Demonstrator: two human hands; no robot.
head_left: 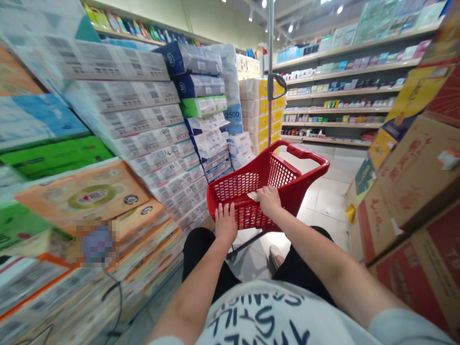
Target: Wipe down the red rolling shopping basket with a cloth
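Note:
A red plastic shopping cart [247,215] with perforated basket walls stands in front of my knees. My left hand [225,224] rests against the rim of its near left corner, fingers stretched out and slightly apart. At the near long rim, my right hand [270,200] is closed on a small whitish cloth or tissue [253,196], which pokes out left of the fingers. Its exact kind is too small to tell. The raised red handle [305,154] of the cart is at the far right end, touched by neither hand.
Stacked tissue packs [154,120] rise close on the left, with orange packs [93,191] nearer me. Cardboard boxes [413,177] line the right side. A metal pole [270,52] stands behind the cart. Stocked shelves [341,93] and pale floor tiles [325,196] lie beyond.

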